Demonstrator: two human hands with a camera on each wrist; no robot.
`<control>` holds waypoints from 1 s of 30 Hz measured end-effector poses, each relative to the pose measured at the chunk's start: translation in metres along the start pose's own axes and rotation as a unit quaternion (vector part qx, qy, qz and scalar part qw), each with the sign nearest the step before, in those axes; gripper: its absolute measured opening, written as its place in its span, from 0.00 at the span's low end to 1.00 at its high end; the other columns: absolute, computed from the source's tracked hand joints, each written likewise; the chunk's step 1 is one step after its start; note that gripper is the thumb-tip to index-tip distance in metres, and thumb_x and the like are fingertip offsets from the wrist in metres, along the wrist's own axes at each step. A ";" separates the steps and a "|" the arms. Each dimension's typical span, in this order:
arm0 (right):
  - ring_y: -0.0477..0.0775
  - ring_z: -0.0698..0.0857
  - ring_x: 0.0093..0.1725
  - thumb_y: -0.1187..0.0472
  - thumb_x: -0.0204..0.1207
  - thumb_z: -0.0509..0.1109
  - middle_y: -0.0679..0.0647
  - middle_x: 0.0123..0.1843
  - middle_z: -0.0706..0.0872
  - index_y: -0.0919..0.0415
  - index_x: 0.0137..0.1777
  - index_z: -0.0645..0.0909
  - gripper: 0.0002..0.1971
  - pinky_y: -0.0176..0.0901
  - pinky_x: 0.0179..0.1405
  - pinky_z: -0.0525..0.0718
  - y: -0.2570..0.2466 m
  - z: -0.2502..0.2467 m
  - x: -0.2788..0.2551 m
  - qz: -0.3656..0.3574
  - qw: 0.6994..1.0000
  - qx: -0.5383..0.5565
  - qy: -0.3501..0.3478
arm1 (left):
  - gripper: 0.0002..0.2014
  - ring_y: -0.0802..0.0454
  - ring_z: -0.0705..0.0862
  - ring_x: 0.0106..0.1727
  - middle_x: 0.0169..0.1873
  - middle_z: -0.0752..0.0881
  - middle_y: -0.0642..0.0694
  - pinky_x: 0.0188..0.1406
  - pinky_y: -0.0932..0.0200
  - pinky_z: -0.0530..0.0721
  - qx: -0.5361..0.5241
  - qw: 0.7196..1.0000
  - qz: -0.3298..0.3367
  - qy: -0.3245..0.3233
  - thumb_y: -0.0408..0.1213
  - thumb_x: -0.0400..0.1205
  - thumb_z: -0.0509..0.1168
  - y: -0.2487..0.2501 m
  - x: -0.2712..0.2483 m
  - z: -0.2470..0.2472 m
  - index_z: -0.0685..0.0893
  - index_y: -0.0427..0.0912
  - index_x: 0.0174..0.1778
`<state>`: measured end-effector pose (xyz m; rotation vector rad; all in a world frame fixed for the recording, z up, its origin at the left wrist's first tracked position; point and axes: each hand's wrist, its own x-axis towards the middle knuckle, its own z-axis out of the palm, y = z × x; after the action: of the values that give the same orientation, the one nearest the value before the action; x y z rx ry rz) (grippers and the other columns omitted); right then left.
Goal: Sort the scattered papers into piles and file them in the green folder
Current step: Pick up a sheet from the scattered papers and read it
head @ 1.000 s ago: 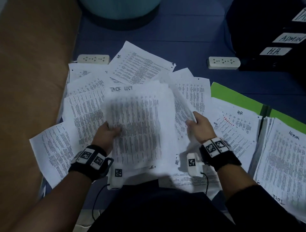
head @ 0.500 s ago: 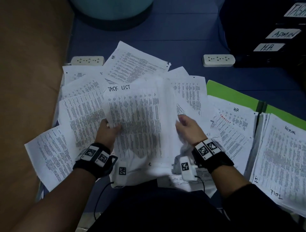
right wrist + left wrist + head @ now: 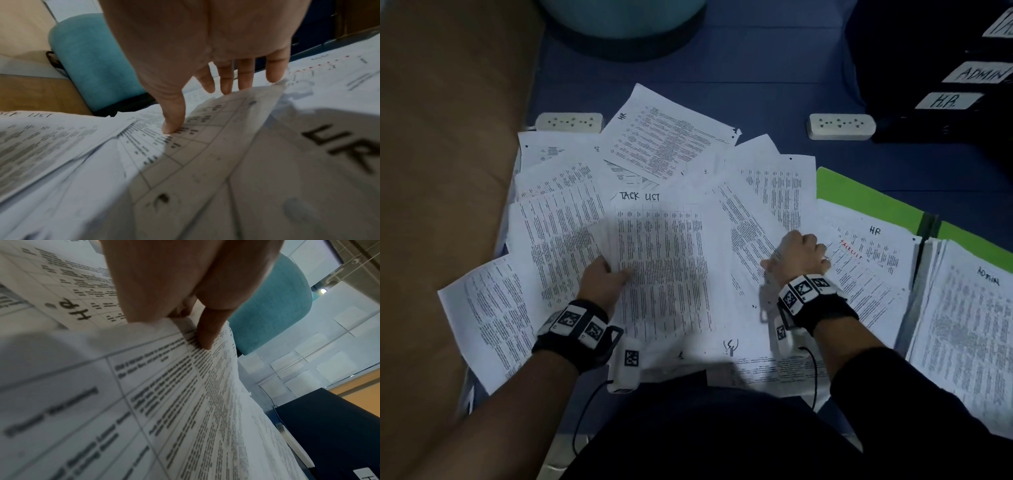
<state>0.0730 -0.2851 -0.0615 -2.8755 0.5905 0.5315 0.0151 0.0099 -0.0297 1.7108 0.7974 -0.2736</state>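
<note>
Half a second earlier the right hand (image 3: 799, 255) was pinching the right edge of the "TACK LIST" stack (image 3: 664, 263) at the middle of the head view; now it is sitting further right in the frame, off that edge, lying on the loose sheets beside the HR pile (image 3: 869, 260). The stack, raised and blurred a second ago, is lying lower and more readable now, its heading sharp at the centre of the frame.

The left hand (image 3: 602, 277) is gripping the stack's left edge at centre left: the thumb is lying on top of the printed page and the fingers are curling beneath, out of sight in the head view. In the left wrist view one finger (image 3: 207, 331) is pressing straight down on the paper's rim.

The right hand is arching palm down, its knuckles bunched in the head view. In the right wrist view its thumb is pressing on a gridded sheet (image 3: 205, 138), while the four fingers (image 3: 226, 81), slightly spread and nearly straight, are reaching over that sheet's far edge; whether they are gripping it cannot be told.

The green folder (image 3: 866, 202) is lying open at the right of the frame, under the HR pile and the ADMIN pile (image 3: 969, 325). Scattered papers (image 3: 664, 144) are fanning across the blue floor (image 3: 756, 99) in the upper centre.
</note>
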 end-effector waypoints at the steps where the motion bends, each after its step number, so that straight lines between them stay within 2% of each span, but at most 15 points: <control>1: 0.65 0.73 0.66 0.48 0.66 0.79 0.61 0.66 0.75 0.62 0.66 0.71 0.33 0.63 0.62 0.72 0.000 -0.001 0.000 -0.002 1.000 -0.001 -0.004 | 0.04 0.48 0.83 0.42 0.40 0.83 0.44 0.34 0.61 0.77 -0.002 1.000 0.000 -0.010 0.31 0.81 0.66 0.001 -0.002 0.000 0.77 0.38 0.44; 4: 0.64 0.73 0.68 0.52 0.71 0.75 0.61 0.67 0.74 0.60 0.69 0.70 0.29 0.61 0.63 0.73 -0.002 -0.003 -0.001 -0.004 0.999 0.021 -0.036 | 0.07 0.42 0.87 0.47 0.46 0.87 0.39 0.43 0.50 0.85 -0.047 0.997 -0.033 -0.044 0.28 0.80 0.66 0.004 -0.004 -0.002 0.81 0.33 0.54; 7: 0.64 0.77 0.63 0.60 0.76 0.69 0.62 0.64 0.77 0.60 0.67 0.72 0.20 0.56 0.59 0.77 -0.001 -0.007 -0.003 -0.017 0.997 0.062 -0.047 | 0.06 0.35 0.87 0.50 0.48 0.87 0.35 0.52 0.42 0.86 -0.049 0.997 -0.049 -0.046 0.26 0.80 0.67 0.004 -0.005 -0.004 0.83 0.32 0.52; 9: 0.61 0.82 0.47 0.69 0.78 0.61 0.60 0.50 0.83 0.61 0.60 0.77 0.13 0.44 0.43 0.81 0.004 -0.013 -0.006 -0.049 0.985 0.158 -0.047 | 0.05 0.37 0.87 0.50 0.50 0.87 0.34 0.54 0.41 0.85 -0.050 0.997 -0.036 -0.043 0.26 0.81 0.66 0.006 -0.008 -0.005 0.82 0.33 0.51; 10: 0.59 0.81 0.40 0.71 0.79 0.58 0.58 0.44 0.83 0.60 0.58 0.78 0.13 0.40 0.35 0.76 0.008 -0.016 -0.007 -0.062 0.977 0.200 -0.047 | 0.05 0.38 0.87 0.52 0.51 0.87 0.35 0.56 0.41 0.84 -0.058 0.997 -0.029 -0.045 0.26 0.81 0.64 0.006 -0.009 -0.006 0.81 0.33 0.52; 12: 0.58 0.79 0.38 0.70 0.80 0.59 0.57 0.41 0.82 0.57 0.55 0.80 0.12 0.38 0.32 0.70 0.017 -0.025 -0.011 -0.083 0.960 0.264 -0.041 | 0.08 0.40 0.86 0.55 0.52 0.87 0.38 0.59 0.41 0.82 -0.080 0.995 -0.007 -0.053 0.24 0.83 0.60 0.010 -0.014 -0.008 0.82 0.38 0.52; 15: 0.54 0.77 0.31 0.68 0.78 0.63 0.56 0.34 0.81 0.55 0.48 0.80 0.08 0.37 0.29 0.73 0.027 -0.037 -0.024 -0.108 0.910 0.395 -0.061 | 0.10 0.48 0.87 0.44 0.41 0.88 0.43 0.53 0.42 0.81 -0.102 0.993 0.036 -0.057 0.23 0.84 0.57 0.018 -0.020 -0.012 0.81 0.39 0.46; 17: 0.54 0.77 0.30 0.63 0.74 0.66 0.57 0.33 0.82 0.51 0.45 0.81 0.06 0.42 0.35 0.74 0.033 -0.039 -0.034 -0.105 0.869 0.477 -0.076 | 0.10 0.49 0.87 0.36 0.32 0.88 0.45 0.47 0.43 0.83 -0.115 0.991 0.047 -0.056 0.23 0.84 0.57 0.021 -0.022 -0.012 0.80 0.37 0.43; 19: 0.55 0.78 0.35 0.61 0.70 0.68 0.59 0.36 0.83 0.48 0.44 0.83 0.07 0.50 0.40 0.73 0.036 -0.039 -0.045 -0.119 0.827 0.542 -0.092 | 0.06 0.42 0.87 0.40 0.35 0.87 0.41 0.51 0.40 0.84 -0.123 0.990 0.048 -0.053 0.26 0.84 0.60 0.026 -0.026 -0.010 0.80 0.37 0.44; 20: 0.56 0.77 0.37 0.63 0.70 0.68 0.60 0.37 0.84 0.48 0.43 0.83 0.08 0.50 0.40 0.73 0.037 -0.040 -0.052 -0.126 0.805 0.571 -0.101 | 0.03 0.41 0.85 0.39 0.35 0.85 0.41 0.51 0.40 0.83 -0.123 0.990 0.051 -0.050 0.27 0.84 0.61 0.028 -0.030 -0.007 0.79 0.36 0.46; 22: 0.55 0.78 0.37 0.71 0.75 0.67 0.57 0.36 0.85 0.51 0.42 0.82 0.12 0.47 0.39 0.75 0.037 -0.045 -0.065 -0.130 0.772 0.612 -0.115 | 0.05 0.50 0.82 0.31 0.29 0.83 0.49 0.43 0.49 0.81 -0.118 0.991 0.050 -0.041 0.26 0.84 0.60 0.030 -0.039 0.001 0.73 0.27 0.50; 23: 0.55 0.81 0.36 0.73 0.77 0.66 0.55 0.36 0.87 0.53 0.43 0.81 0.12 0.45 0.37 0.77 0.038 -0.048 -0.071 -0.141 0.764 0.617 -0.127 | 0.06 0.53 0.84 0.34 0.32 0.85 0.51 0.43 0.51 0.81 -0.116 0.991 0.050 -0.044 0.25 0.84 0.60 0.030 -0.042 0.006 0.73 0.27 0.54; 26: 0.53 0.84 0.38 0.68 0.80 0.65 0.56 0.41 0.89 0.55 0.46 0.80 0.07 0.45 0.40 0.80 0.044 -0.051 -0.085 -0.172 0.785 0.579 -0.134 | 0.20 0.42 0.82 0.64 0.63 0.83 0.42 0.66 0.38 0.77 -0.125 0.988 0.057 -0.069 0.26 0.82 0.62 0.029 -0.054 0.018 0.72 0.37 0.71; 28: 0.49 0.79 0.37 0.55 0.82 0.64 0.55 0.37 0.84 0.53 0.43 0.78 0.07 0.45 0.43 0.75 0.053 -0.050 -0.090 -0.172 0.828 0.523 -0.106 | 0.24 0.32 0.78 0.68 0.69 0.79 0.34 0.70 0.29 0.71 -0.107 0.989 0.072 -0.071 0.28 0.80 0.65 0.029 -0.063 0.028 0.71 0.37 0.74; 30: 0.44 0.76 0.33 0.46 0.82 0.61 0.43 0.33 0.79 0.49 0.38 0.77 0.13 0.43 0.42 0.72 0.062 -0.053 -0.092 -0.148 0.849 0.500 -0.083 | 0.22 0.19 0.73 0.65 0.67 0.74 0.20 0.69 0.24 0.67 -0.052 0.992 0.111 -0.041 0.30 0.82 0.65 0.031 -0.073 0.039 0.71 0.31 0.72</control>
<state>-0.0152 -0.3210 0.0167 -1.8409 0.2516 0.2795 -0.0103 -0.0552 0.0234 1.6621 0.5465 -0.1472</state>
